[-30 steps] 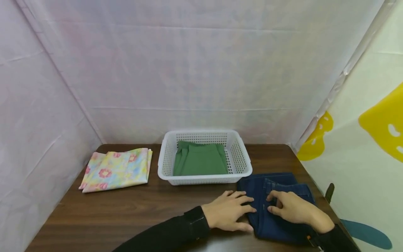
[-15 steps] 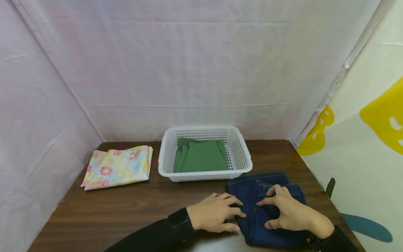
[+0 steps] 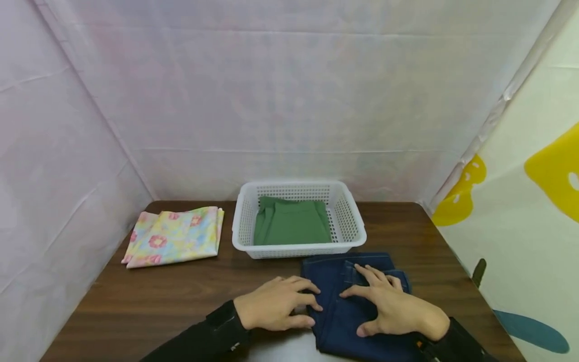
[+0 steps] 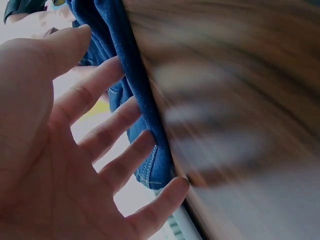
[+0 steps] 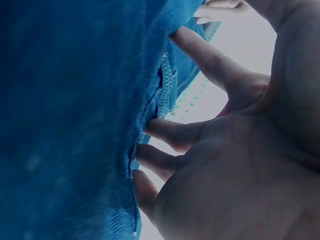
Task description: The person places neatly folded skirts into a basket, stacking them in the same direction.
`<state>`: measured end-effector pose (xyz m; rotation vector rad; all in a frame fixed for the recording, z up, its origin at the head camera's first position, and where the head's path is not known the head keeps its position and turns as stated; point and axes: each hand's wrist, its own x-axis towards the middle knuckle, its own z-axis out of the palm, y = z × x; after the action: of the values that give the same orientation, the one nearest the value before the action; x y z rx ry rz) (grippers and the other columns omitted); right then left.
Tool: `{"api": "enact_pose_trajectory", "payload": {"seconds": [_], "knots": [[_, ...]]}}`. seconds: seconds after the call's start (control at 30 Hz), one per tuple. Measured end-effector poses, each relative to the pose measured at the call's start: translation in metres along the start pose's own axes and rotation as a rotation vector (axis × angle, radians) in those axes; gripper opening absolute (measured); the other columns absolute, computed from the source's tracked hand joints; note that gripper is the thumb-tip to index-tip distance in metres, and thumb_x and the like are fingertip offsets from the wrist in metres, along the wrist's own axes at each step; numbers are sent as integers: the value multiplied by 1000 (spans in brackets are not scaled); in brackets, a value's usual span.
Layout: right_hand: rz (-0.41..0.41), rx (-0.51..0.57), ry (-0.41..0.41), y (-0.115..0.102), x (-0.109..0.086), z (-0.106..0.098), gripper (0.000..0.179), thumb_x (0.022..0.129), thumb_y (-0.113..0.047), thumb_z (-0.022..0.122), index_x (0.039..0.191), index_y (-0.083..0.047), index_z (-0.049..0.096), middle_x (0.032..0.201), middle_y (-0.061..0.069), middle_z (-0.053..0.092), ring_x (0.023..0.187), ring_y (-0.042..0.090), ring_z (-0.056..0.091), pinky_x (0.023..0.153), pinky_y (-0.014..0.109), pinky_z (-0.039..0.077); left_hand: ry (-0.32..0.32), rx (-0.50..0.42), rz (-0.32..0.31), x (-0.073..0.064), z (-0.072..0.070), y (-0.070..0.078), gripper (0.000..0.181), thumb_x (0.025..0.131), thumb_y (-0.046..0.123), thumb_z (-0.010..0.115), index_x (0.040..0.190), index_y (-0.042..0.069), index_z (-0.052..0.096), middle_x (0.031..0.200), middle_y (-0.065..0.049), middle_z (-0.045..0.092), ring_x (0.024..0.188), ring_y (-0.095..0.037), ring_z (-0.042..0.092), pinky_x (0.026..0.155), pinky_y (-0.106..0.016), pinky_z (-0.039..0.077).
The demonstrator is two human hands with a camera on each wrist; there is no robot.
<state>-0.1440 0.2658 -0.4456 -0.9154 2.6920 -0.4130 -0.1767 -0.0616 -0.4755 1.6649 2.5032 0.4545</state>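
Folded blue jeans (image 3: 334, 322) lie on the brown table in front of the basket, towards the right. My left hand (image 3: 276, 304) touches their left edge with spread fingertips; the left wrist view shows its fingers (image 4: 107, 127) against the folded denim edge. On top of the jeans rests my right hand (image 3: 393, 306), fingers spread and thumb apart. In the right wrist view its fingertips (image 5: 182, 35) touch the denim near a stitched seam. Neither hand pinches the cloth. Part of the jeans is hidden under the right hand and sleeve.
A white plastic basket (image 3: 298, 250) stands at the back middle of the wooden table (image 3: 149, 306), with a folded green garment (image 3: 293, 223) inside. Folded floral cloth (image 3: 181, 236) lies at the back left. White sheeting (image 3: 289, 90) encloses the table's back and sides.
The jeans have slid left across the table, with both hands moving along with them. My right hand's fingers have spread out from a more curled pose. Basket and floral cloth stay in place.
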Motion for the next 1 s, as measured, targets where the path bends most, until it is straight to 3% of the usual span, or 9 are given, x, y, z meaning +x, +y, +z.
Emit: {"api": "enact_pose_trajectory", "payload": {"seconds": [0.3,0.57,0.83,1.0], "knots": [[-107,9,-45,-19,31,9,71,85,-68,68,148,-47,43,165,15,12,147,43,12,98,77,21,41,-56,-111,-40,-4,-5,32,104,58,45,126,42,62,144,9,48,129,-17,48,96,-55,47],[-179,-21,-120,-43,56,13,81,87,-66,67,155,-36,34,166,14,7,147,41,13,103,71,23,86,-108,-172,-68,-8,-5,28,104,54,49,120,38,65,139,7,52,126,-16,50,95,-51,48],[-297,-97,-188,-66,79,13,85,91,-64,64,158,-23,31,166,7,8,148,35,17,106,62,29,106,-120,-248,-81,-10,-6,28,104,55,49,116,37,67,138,6,54,126,-18,51,95,-54,48],[-254,-122,-174,-70,85,6,81,90,-65,65,156,-29,34,165,10,10,148,35,16,108,63,27,114,-107,-267,-83,-11,-4,28,104,55,50,115,37,67,137,6,54,126,-18,51,94,-53,49]]}}
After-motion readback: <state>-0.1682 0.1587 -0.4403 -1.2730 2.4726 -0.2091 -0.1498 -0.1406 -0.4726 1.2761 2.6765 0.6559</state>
